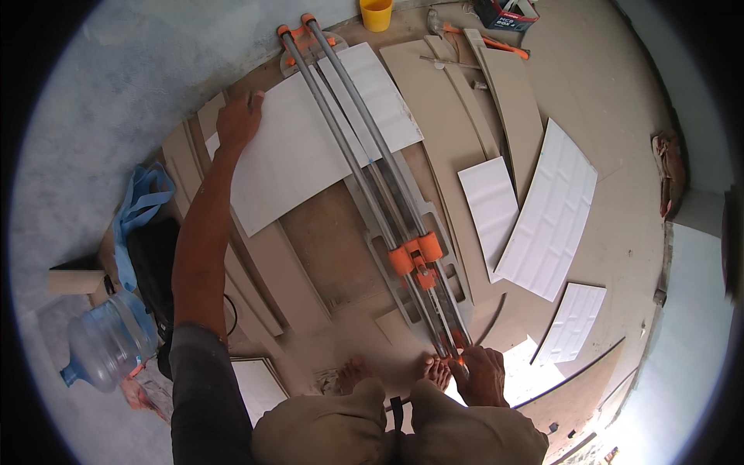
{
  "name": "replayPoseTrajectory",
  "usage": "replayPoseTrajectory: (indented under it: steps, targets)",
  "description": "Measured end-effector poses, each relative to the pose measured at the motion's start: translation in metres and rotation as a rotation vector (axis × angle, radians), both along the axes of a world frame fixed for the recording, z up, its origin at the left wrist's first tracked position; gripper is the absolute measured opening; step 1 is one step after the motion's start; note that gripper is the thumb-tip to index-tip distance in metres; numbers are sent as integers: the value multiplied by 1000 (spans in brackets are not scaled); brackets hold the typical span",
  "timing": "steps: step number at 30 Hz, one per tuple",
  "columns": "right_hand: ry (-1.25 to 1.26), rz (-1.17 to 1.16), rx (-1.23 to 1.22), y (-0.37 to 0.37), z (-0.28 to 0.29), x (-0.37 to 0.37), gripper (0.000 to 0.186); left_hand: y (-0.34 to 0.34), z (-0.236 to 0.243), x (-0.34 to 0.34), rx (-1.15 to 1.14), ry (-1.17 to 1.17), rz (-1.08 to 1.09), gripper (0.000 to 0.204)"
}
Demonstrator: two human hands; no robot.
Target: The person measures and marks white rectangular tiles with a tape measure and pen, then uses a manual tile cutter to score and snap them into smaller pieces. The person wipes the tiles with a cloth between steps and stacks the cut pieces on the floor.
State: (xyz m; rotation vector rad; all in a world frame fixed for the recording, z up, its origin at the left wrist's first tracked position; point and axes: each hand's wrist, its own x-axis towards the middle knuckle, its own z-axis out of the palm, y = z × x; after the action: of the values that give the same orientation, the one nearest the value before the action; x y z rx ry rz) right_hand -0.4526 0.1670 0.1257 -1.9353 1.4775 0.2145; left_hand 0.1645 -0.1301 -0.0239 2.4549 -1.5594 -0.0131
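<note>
The person is squatting at the near end of a manual tile cutter point(387, 209), whose twin grey rails are running away across the floor to an orange-capped far end. A large pale tile point(310, 147) is lying across the cutter's bed under the rails, sticking out well to the left and a little to the right. The left hand point(239, 118) is pressing flat, fingers spread, on the tile's far left corner, right at its edge. The right hand point(480, 374) is wrapping closed around the cutter's handle at the near end of the rails, just beside the bare feet. The orange carriage point(415, 256) is sitting partway along the rails, nearer the person than the tile.

Open floor is scarce: beige offcut strips point(465, 101) are crowding the right, with three white ribbed tiles point(554, 209) lying beyond them. To the left, a blue bag point(139, 203) and a clear water bottle point(108, 341) are hemming in the arm's side. A yellow cup point(376, 13) is standing beyond the cutter's far end.
</note>
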Motion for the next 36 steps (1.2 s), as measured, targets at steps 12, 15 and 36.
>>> replayPoseTrajectory:
  steps: [12, 15, 36]
  targets:
    - [57, -62, -60, -8, 9, 0, 26, 44, 12, 68, -42, 94, -77, 58]
    - [52, -57, -117, -8, 16, -15, 26, 57, 5, 106, 183, -11, 44, 61]
    - [-1211, -418, 231, -64, 43, 99, 65, 132, 286, -120, -223, 704, 136, 67]
